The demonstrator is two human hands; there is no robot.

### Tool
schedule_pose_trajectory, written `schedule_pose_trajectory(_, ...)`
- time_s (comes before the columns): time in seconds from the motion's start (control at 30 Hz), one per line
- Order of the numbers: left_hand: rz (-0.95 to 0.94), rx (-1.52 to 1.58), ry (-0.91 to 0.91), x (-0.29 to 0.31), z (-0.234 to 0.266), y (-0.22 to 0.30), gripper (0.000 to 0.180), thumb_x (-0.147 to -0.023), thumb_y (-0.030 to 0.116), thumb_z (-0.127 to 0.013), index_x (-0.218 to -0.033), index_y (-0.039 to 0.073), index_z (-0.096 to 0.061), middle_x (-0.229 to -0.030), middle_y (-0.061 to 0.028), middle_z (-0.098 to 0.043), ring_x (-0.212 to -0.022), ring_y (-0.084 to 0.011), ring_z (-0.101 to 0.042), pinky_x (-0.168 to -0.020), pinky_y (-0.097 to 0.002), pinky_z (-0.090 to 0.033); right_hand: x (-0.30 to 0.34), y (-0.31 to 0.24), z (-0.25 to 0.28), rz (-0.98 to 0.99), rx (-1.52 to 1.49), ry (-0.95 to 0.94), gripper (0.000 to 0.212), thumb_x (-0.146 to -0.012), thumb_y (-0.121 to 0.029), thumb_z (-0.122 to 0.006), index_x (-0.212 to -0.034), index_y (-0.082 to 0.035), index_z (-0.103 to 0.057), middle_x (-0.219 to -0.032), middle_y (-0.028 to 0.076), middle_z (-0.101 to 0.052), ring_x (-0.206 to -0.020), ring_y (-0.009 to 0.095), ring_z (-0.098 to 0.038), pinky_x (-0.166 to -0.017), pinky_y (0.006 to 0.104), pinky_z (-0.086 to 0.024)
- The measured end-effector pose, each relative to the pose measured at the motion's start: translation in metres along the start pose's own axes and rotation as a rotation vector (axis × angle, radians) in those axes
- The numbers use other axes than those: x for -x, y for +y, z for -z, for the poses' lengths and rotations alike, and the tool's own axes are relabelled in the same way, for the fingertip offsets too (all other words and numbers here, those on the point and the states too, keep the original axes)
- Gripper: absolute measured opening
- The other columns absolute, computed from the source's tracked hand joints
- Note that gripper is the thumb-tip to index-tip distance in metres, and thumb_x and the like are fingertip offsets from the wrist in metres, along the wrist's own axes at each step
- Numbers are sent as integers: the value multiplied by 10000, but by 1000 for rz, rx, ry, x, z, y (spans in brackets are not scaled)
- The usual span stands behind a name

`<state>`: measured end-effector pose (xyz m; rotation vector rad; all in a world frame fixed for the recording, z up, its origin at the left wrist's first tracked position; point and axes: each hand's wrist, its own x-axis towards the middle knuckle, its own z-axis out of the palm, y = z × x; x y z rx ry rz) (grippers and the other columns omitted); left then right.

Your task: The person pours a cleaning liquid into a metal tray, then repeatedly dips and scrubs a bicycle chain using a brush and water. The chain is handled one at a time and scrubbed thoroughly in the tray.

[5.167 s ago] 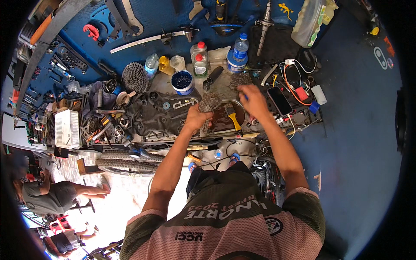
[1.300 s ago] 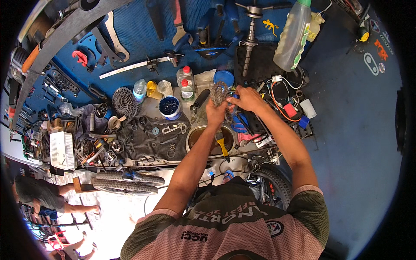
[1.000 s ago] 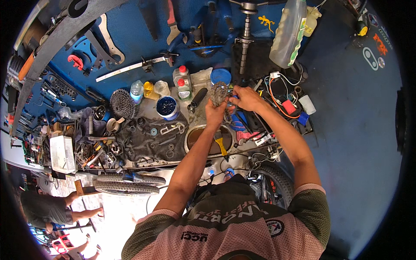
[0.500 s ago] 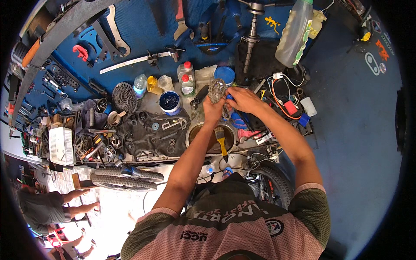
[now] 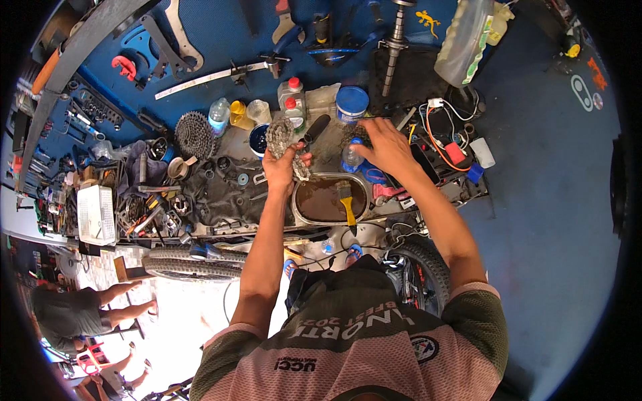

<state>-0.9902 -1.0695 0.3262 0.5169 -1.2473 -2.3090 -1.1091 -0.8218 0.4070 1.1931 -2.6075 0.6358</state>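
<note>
My left hand [image 5: 281,170] is closed around a bunched bicycle chain [image 5: 279,137], whose links hang down past the fingers over the left end of a metal tub [image 5: 296,206]. Brown liquid fills the tub. A brush [image 5: 347,204] with a yellow handle leans over its front rim. To the right, my right hand [image 5: 388,148] reaches over the bench with fingers stretched and thumb apart. Its thumb is beside a small clear bottle with a blue cap [image 5: 352,157]; whether they touch I cannot tell. A dark, blurred thing lies by its fingertips.
Behind the hands stand a blue-lidded tub [image 5: 352,103], red-capped bottles [image 5: 293,100] and a tub of blue grease [image 5: 258,139]. A cassette [image 5: 196,134] and a white basket [image 5: 96,214] are on the left. Cables [image 5: 435,137] lie right. A bicycle tyre [image 5: 428,274] is below the bench.
My hands were together at the chain and have parted. The left carried the chain left and nearer; the right moved right, away from the chain, beside the small bottle.
</note>
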Motion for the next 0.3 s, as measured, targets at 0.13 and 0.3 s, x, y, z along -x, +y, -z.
schedule_pose_trajectory(0.13, 107, -51, 19, 15, 23, 8, 257, -1018, -26, -622, -1259, -9, -537, -1003, -216, -750, -749, -321, -778, -607, -430, -676, 53, -12, -18, 131, -63, -105, 343, -938, -155, -699, -1276, -108, -671, -1109, 139, -614, -1056, 345, -650, -850, 478, -550)
schedule_pose_trajectory(0.3, 209, -109, -22, 32, 44, -5, 260, -1017, -24, -627, -1259, 9, -537, -933, -191, -741, -751, -334, -777, -607, -445, -672, 108, -10, -77, 286, 45, -573, 516, -900, -86, -720, -1412, -133, -678, -1344, 133, -567, -1304, 319, -569, -1111, 451, -474)
